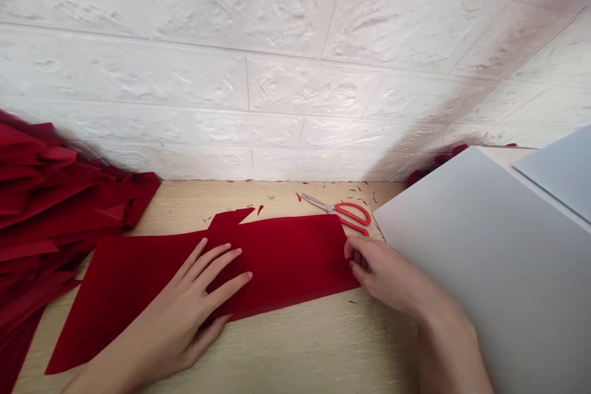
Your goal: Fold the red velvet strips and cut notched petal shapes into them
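A long piece of red fabric (290, 252) lies across the pale wooden table, with a pointed notch in its far edge. My left hand (198, 295) rests flat on its middle, fingers spread. At the fabric's right end my right hand (378, 265) pinches the edge between thumb and fingers. Scissors with red handles (353, 214) lie just beyond that end, partly covered by the fabric, blades pointing to the far left.
A heap of red fabric pieces (55, 203) fills the left side. To the right stands a large grey-white box (498, 271), with more red material (431, 166) behind it. Small red scraps (260, 210) dot the table (286, 351) near the white brick-patterned wall (286, 86).
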`<state>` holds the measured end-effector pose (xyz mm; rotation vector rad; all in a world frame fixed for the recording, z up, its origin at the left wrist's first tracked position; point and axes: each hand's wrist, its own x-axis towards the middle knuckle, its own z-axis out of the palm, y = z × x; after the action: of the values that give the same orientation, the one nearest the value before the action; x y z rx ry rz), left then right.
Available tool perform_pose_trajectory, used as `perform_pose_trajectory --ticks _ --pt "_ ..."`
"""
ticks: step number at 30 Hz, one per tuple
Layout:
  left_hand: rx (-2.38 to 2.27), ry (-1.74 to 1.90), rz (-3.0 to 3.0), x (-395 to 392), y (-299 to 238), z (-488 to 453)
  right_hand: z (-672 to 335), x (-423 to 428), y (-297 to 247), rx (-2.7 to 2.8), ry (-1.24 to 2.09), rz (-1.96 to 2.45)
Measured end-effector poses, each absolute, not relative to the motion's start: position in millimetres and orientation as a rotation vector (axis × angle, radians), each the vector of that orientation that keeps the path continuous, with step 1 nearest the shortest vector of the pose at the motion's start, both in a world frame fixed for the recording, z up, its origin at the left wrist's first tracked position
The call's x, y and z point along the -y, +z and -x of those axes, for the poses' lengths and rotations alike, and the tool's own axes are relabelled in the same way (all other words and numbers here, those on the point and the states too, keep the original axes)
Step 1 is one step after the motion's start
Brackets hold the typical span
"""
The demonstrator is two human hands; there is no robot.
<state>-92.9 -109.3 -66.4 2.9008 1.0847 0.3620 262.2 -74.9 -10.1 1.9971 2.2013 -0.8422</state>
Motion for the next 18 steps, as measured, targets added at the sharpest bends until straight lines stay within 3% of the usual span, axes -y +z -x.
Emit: perform_pose_trajectory --ticks 11,18 --pt "-1.195 0.379 -2.746 114 -63 102 -259 81 -6 -2.242 -0.989 -2.04" --pt "-1.485 0.453 -2.724 110 -53 124 -256 67 -19 -2.1 -0.703 -2.255"
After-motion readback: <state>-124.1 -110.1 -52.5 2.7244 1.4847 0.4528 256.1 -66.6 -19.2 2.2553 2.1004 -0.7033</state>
